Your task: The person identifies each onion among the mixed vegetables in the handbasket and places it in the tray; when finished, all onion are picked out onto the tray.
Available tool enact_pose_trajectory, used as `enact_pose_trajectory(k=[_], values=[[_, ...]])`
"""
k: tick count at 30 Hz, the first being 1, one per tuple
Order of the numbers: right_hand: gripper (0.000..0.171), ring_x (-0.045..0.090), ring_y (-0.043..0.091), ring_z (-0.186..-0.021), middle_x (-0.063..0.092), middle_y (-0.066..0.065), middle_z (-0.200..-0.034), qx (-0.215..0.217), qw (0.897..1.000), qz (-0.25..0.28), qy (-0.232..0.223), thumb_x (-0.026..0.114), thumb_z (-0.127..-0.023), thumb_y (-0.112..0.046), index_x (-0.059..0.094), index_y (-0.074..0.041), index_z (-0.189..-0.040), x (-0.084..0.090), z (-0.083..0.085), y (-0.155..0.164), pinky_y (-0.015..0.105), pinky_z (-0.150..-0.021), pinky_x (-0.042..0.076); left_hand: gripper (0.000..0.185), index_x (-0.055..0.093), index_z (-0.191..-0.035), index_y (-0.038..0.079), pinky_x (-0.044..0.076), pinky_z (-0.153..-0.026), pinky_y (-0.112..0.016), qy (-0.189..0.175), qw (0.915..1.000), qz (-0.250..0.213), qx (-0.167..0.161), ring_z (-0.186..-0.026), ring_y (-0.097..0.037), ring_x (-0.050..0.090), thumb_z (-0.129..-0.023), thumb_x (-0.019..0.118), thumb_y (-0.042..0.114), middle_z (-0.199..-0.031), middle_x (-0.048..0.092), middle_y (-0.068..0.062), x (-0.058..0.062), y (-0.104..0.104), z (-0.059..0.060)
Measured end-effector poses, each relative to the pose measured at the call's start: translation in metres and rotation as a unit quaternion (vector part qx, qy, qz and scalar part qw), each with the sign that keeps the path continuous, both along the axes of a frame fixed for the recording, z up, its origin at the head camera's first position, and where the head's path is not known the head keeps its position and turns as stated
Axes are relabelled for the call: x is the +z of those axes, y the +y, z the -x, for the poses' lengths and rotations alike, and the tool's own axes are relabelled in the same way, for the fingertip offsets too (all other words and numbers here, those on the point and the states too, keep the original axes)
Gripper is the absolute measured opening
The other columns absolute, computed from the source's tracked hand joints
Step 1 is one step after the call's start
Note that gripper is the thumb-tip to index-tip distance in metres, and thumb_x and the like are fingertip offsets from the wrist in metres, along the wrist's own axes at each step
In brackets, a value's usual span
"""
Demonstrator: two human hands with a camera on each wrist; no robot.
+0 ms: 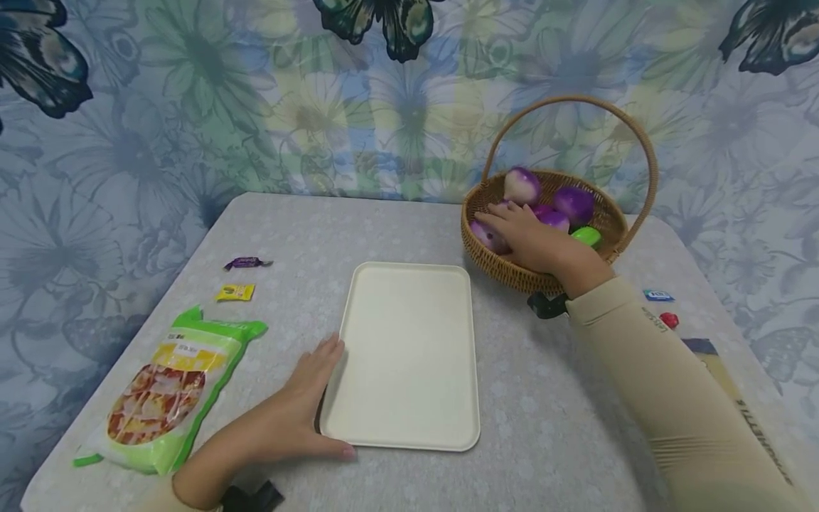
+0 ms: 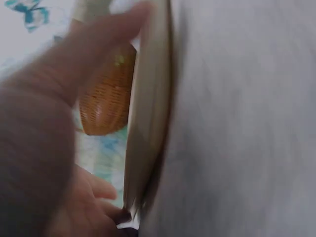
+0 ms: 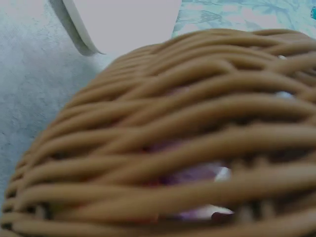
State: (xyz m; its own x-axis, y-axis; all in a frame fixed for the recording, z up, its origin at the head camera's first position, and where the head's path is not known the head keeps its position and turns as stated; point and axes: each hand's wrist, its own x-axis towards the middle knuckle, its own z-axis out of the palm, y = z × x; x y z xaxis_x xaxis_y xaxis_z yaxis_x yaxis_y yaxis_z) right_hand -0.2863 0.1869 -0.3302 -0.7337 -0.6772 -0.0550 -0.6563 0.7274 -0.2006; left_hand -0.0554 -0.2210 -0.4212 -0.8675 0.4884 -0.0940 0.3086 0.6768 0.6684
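My right hand reaches into the wicker basket, fingers curled over a purple-and-white turnip at its near-left wall; more turnips crowd just behind. My left hand lies flat and relaxed against the cream tray's left edge on the worktop.

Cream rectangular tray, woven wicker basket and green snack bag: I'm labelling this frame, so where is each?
Cream rectangular tray (image 1: 409, 348): head view, bare middle of its surface.
Woven wicker basket (image 1: 505, 267): head view, front wall below the rim.
Green snack bag (image 1: 169, 387): head view, printed front.
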Motion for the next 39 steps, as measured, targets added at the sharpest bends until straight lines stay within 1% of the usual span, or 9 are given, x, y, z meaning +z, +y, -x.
enact_pose_trajectory(k=[5, 8, 12, 16, 21, 27, 32, 35, 39], values=[[0.065, 0.035, 0.044, -0.148, 0.045, 0.026, -0.156, 0.015, 0.998, 0.039, 0.045, 0.074, -0.097, -0.005, 0.046, 0.005, -0.154, -0.006, 0.002, -0.002, 0.055, -0.123, 0.026, 0.152, 0.005, -0.168, 0.001, -0.005, -0.126, -0.037, 0.022, 0.9997, -0.009, -0.002, -0.159, -0.036, -0.001, -0.064, 0.091, 0.072, -0.174, 0.0, -0.017, -0.008, 0.001, 0.003], [0.061, 0.04, 0.039, -0.146, 0.049, 0.022, -0.154, 0.002, 0.997, 0.049, 0.059, 0.075, -0.097, -0.007, 0.051, 0.002, -0.152, -0.005, 0.001, -0.003, 0.051, -0.121, 0.033, 0.157, 0.002, -0.169, 0.005, -0.005, -0.126, -0.032, 0.025, 0.9996, -0.008, 0.008, -0.159, -0.034, 0.001, -0.061, 0.092, 0.072, -0.175, 0.002, -0.016, -0.01, 0.0, 0.004], [0.066, 0.04, 0.04, -0.146, 0.048, 0.022, -0.155, -0.029, 0.996, 0.057, 0.07, 0.08, -0.094, -0.007, 0.052, 0.0, -0.153, 0.003, -0.004, 0.0, 0.053, -0.118, 0.037, 0.159, 0.001, -0.169, 0.007, -0.003, -0.126, -0.033, 0.026, 0.9996, 0.0, 0.013, -0.159, -0.029, 0.002, -0.058, 0.093, 0.073, -0.175, 0.004, -0.013, -0.01, 0.001, 0.006], [0.075, 0.038, 0.042, -0.147, 0.044, 0.023, -0.158, -0.059, 0.993, 0.058, 0.08, 0.084, -0.093, -0.01, 0.046, 0.001, -0.157, 0.016, -0.01, 0.004, 0.056, -0.118, 0.037, 0.157, 0.003, -0.169, 0.005, -0.002, -0.127, -0.037, 0.03, 0.9994, 0.008, 0.012, -0.159, -0.032, 0.003, -0.059, 0.09, 0.076, -0.174, 0.005, -0.015, -0.012, 0.0, 0.007], [0.08, 0.039, 0.044, -0.145, 0.045, 0.024, -0.157, -0.063, 0.988, 0.083, 0.111, 0.087, -0.09, -0.017, 0.046, 0.003, -0.156, 0.028, -0.019, 0.005, 0.057, -0.118, 0.036, 0.154, 0.005, -0.168, 0.002, -0.001, -0.128, -0.041, 0.041, 0.9991, 0.012, 0.003, -0.159, -0.034, 0.004, -0.063, 0.087, 0.078, -0.174, 0.006, -0.018, -0.015, -0.003, 0.008], [0.084, 0.044, 0.038, -0.143, 0.051, 0.016, -0.154, -0.026, 0.969, 0.189, 0.16, 0.093, -0.084, -0.023, 0.052, -0.003, -0.154, 0.039, -0.04, -0.003, 0.057, -0.115, 0.04, 0.153, 0.004, -0.168, 0.0, -0.001, -0.128, -0.042, 0.039, 0.9992, 0.01, -0.001, -0.159, -0.034, 0.003, -0.065, 0.086, 0.078, -0.174, 0.004, -0.018, -0.015, -0.005, 0.007], [0.082, 0.052, 0.034, -0.136, 0.056, 0.013, -0.148, 0.047, 0.95, 0.246, 0.186, 0.097, -0.078, -0.022, 0.059, -0.003, -0.148, 0.047, -0.068, -0.018, 0.057, -0.104, 0.052, 0.153, 0.003, -0.168, 0.0, -0.002, -0.127, -0.043, 0.04, 0.9991, 0.013, -0.006, -0.159, -0.034, 0.002, -0.066, 0.085, 0.078, -0.174, 0.004, -0.018, -0.014, -0.004, 0.006], [0.08, 0.055, 0.032, -0.132, 0.058, 0.013, -0.145, 0.099, 0.947, 0.25, 0.178, 0.098, -0.077, -0.023, 0.06, -0.002, -0.145, 0.045, -0.083, -0.027, 0.054, -0.101, 0.054, 0.153, 0.003, -0.168, 0.0, -0.002, -0.127, -0.042, 0.042, 0.999, 0.015, -0.007, -0.159, -0.034, 0.002, -0.066, 0.085, 0.079, -0.174, 0.003, -0.019, -0.014, -0.004, 0.006], [0.077, 0.055, 0.028, -0.131, 0.059, 0.012, -0.143, 0.146, 0.949, 0.24, 0.141, 0.097, -0.079, -0.027, 0.062, -0.003, -0.144, 0.032, -0.103, -0.036, 0.048, -0.102, 0.055, 0.153, 0.004, -0.168, 0.0, -0.002, -0.127, -0.041, 0.043, 0.9989, 0.017, -0.007, -0.159, -0.034, 0.003, -0.066, 0.085, 0.079, -0.174, 0.004, -0.019, -0.014, -0.004, 0.006]])
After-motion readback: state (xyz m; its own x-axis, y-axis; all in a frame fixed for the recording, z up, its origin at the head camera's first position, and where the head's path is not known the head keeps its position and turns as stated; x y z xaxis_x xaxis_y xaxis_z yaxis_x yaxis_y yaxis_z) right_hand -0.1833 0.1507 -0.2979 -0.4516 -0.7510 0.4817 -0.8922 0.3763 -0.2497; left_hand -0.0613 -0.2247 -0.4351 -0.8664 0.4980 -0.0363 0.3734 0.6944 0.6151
